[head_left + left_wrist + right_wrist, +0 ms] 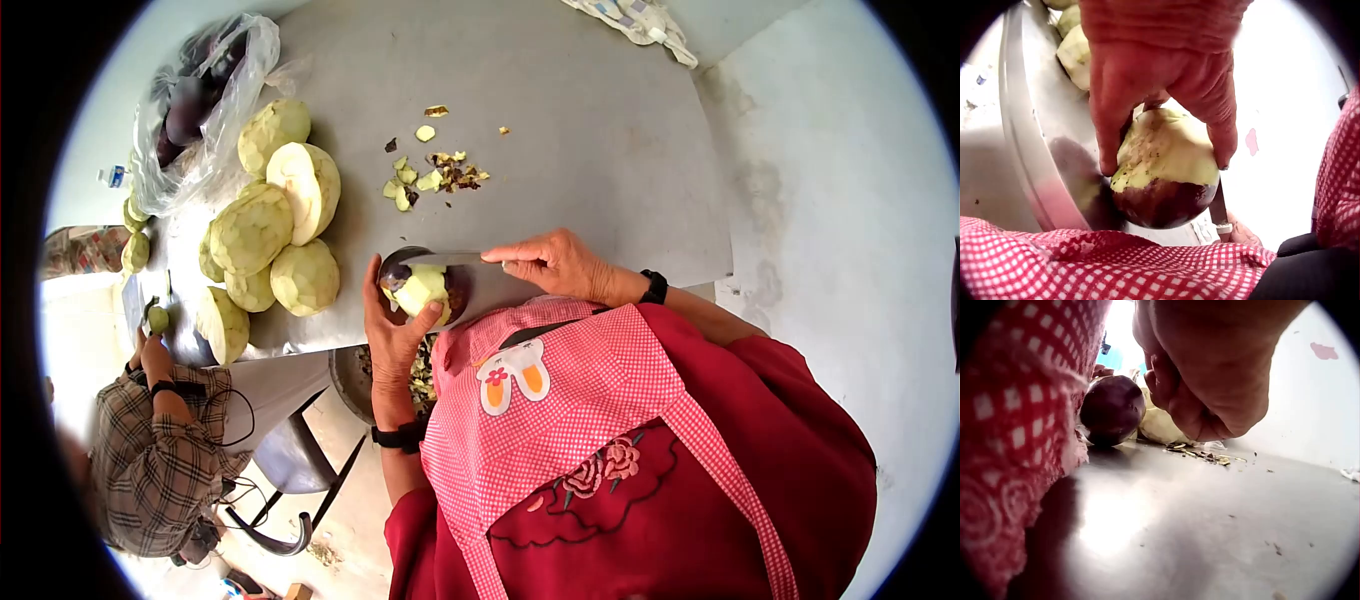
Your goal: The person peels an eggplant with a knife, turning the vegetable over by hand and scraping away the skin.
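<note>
A partly peeled round eggplant (pixel 418 292) is held at the table's near edge by my left hand (pixel 394 338). Its pale flesh shows on one side, and dark purple skin remains on the other. In the left wrist view, fingers and thumb grip opposite sides of the eggplant (pixel 1163 165). My right hand (pixel 562 266) grips a knife (pixel 445 258) by its handle, forefinger stretched along it. The blade lies across the top of the eggplant. From the right wrist, curled fingers (pixel 1175 403) show, with the knife hidden behind them and the purple eggplant (pixel 1112 412) beyond.
Several peeled eggplants (pixel 252 230) are piled on the metal table (pixel 600 130) to the left. Behind them stands a plastic bag (pixel 262 48) of unpeeled ones. Peel scraps (pixel 455 172) lie ahead. Below the edge is a bowl (pixel 347 385) of peelings. Another person (pixel 160 450) works at left.
</note>
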Motion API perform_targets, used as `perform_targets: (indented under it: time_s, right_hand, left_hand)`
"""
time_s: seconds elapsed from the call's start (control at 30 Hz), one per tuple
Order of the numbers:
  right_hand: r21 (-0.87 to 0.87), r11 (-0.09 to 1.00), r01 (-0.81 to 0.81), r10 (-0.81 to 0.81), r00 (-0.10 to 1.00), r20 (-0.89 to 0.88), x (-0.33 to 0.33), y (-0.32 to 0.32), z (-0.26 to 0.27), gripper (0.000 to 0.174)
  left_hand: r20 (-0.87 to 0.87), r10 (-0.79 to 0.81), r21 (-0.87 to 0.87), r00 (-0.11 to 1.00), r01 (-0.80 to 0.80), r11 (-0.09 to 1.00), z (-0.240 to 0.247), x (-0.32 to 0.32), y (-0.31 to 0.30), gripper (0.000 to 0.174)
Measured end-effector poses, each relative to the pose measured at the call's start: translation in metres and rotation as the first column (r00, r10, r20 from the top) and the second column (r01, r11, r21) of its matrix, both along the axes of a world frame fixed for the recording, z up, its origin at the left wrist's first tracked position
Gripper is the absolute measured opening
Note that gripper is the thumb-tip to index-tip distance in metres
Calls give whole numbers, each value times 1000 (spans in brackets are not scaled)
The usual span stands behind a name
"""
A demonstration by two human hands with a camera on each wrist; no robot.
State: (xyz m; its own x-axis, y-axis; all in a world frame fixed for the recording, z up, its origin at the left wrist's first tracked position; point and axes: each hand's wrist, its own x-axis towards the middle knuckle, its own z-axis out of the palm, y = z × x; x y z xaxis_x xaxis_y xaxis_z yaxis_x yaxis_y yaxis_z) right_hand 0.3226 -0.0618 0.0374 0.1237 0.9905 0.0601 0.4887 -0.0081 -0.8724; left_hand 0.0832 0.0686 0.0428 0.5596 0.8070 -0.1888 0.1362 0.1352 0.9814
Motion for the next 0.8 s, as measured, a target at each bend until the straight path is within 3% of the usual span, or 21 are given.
perform_targets:
  time_s: [0.07,0.13,0.23,0.3,0.37,0.5,0.57,0.63,0.7,0.8]
  right_hand:
    - [0,999,-36,36,999,29,-4,1,8,28]
    - [-114,993,-26,31,999,42,-10,0,5,29]
    - [-11,1000,17,-17,1000,-1,-19,2,-2,31]
    - [-47,998,46,-44,998,44,-19,4,-7,31]
    - [-65,993,101,-101,995,6,-22,4,-5,30]
    - [-131,982,138,-134,990,34,-25,7,4,28]
    - [13,992,129,-129,992,3,-19,14,-11,29]
    - [-55,993,104,-100,992,80,-1,27,16,30]
    - [-131,988,87,-66,986,153,19,41,44,32]
    - [-128,987,97,-64,968,241,53,67,70,34]
  left_hand:
    - [8,-25,21,1000,25,999,-11,-3,6,97]
    - [21,-77,3,997,77,997,-14,-2,13,92]
    - [54,-125,-53,991,128,990,-5,0,16,91]
    - [-123,-109,269,986,139,953,-16,6,19,97]
    - [-115,-124,155,986,142,978,-22,6,20,100]
    - [-145,-113,190,983,140,972,-22,9,27,96]
    - [-143,-92,158,985,115,981,-18,7,30,91]
    - [-65,-111,66,992,116,991,-19,3,34,84]
    - [135,-49,-186,990,74,980,-19,-2,36,81]
    - [191,60,-193,980,-23,981,-22,-10,44,71]
